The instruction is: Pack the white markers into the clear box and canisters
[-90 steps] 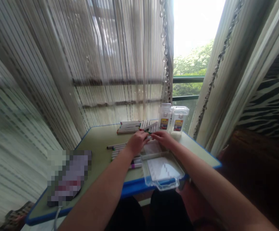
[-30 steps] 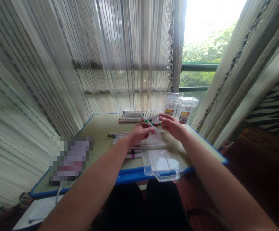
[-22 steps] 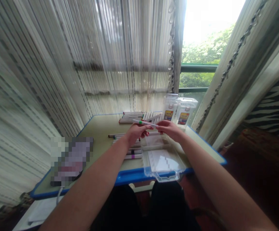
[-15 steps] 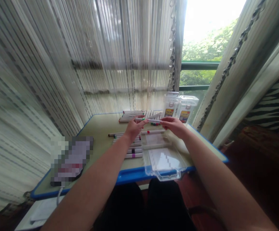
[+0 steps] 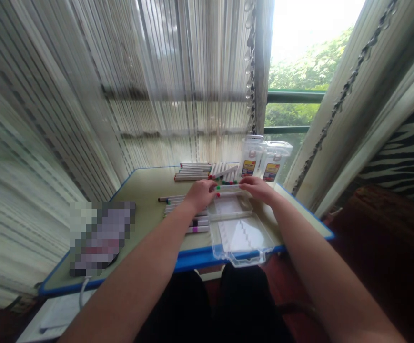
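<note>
A white marker with a green band (image 5: 229, 187) lies level between my hands, just behind a white marker with a red band (image 5: 231, 194). My left hand (image 5: 201, 194) is closed at its left end, the fingertips partly hidden. On its right end, the fingers of my right hand (image 5: 258, 187) are pinched. Both markers are over the back part of an open clear plastic case (image 5: 214, 244), whose handle points toward me. Left of the case, a row of markers (image 5: 200, 229) is partly covered by my left hand and forearm.
Further back lie more white markers (image 5: 192, 175), and one marker (image 5: 224, 172) rests slantwise across others. Two clear upright boxes (image 5: 277, 157) with labels stand at the back right. A blurred-out device (image 5: 103, 240) with a cable lies left on the blue-edged table (image 5: 146, 186).
Both hands have lowered the green-banded marker from above the table into the back of the case, behind the red-banded one. The view has shifted slightly.
</note>
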The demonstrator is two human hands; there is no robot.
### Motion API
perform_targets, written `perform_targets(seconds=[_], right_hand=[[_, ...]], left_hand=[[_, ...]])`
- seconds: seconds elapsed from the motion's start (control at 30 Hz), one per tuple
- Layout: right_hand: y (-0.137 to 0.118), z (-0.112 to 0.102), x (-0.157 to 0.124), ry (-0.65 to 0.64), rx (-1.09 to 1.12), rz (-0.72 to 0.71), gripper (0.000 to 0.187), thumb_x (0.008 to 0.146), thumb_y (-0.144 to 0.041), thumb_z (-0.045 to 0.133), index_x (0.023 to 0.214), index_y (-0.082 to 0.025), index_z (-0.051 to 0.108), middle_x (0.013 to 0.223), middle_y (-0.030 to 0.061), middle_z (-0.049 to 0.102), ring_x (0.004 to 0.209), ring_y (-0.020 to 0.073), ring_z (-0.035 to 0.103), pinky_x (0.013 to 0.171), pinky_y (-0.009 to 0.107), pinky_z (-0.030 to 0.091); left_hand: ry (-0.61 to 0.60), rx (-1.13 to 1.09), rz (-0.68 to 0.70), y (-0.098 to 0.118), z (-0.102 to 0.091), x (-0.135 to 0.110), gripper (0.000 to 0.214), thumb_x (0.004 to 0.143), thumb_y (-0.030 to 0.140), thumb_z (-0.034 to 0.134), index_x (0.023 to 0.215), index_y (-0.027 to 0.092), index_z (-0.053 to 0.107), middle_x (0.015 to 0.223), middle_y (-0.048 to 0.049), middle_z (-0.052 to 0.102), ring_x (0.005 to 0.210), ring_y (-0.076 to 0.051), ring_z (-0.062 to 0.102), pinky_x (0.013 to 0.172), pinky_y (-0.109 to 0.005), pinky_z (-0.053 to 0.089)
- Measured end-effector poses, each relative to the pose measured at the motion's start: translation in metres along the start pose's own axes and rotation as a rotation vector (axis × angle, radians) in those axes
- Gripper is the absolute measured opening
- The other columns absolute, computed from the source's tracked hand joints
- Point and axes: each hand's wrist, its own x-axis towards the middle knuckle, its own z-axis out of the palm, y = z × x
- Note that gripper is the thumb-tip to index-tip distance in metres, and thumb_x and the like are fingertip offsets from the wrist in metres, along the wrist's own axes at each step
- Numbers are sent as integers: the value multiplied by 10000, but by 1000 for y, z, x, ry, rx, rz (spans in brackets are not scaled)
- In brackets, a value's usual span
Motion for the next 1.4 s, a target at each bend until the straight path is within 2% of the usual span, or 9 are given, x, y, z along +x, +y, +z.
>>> perform_targets(seconds=[0.1,0.27,0.47,0.7,0.93,1.17,1.4], right_hand=[[2,-2,0,-32,-70,7,89,653,-255,590,681,-201,655,697,3,634,687,157,542,666,277,396],[4,-2,-2,-65,-133,-19,74,648,-230,575,668,-204,640,637,-9,605,623,143,512,614,269,380],[3,0,-2,-83,-174,-23,76,656,-218,587,702,-202,645,638,-1,593,594,139,506,576,265,375],[11,2,1,-125,-313,-105,110,676,-224,580,752,-195,654,698,-5,573,604,113,482,588,236,385],[10,1,1,-148,-360,-124,121,687,-236,565,758,-193,652,687,-17,545,618,103,479,577,206,380],[8,-1,-1,-143,-346,-129,138,691,-260,564,756,-189,663,672,-12,546,612,107,476,567,211,377],[9,-1,-2,-164,-315,-83,157,693,-285,559,771,-190,657,615,-29,486,577,99,441,534,212,349]], left_hand=[[-82,73,39,-3,0,-1,257,741,216,568,945,174,718,920,-73,703,872,-205,636,853,-310,485],[-128,144,92,-5,0,-1,253,759,292,574,919,180,735,894,-89,690,845,-211,628,828,-309,481],[-151,178,63,-3,-3,-2,268,747,304,568,926,196,735,873,-75,693,825,-204,629,783,-281,478],[-237,219,-11,3,-10,-3,265,743,328,566,927,219,722,876,-39,705,827,-184,627,754,-253,471],[-230,321,10,3,-10,-3,262,770,354,551,938,255,726,951,-44,680,845,-179,615,748,-254,465],[-261,313,-18,4,-11,-3,271,763,360,565,964,249,709,892,-33,693,831,-180,619,717,-252,463],[-280,340,-26,8,-12,-4,240,782,349,539,875,223,720,897,-51,691,839,-188,624,733,-258,465]])
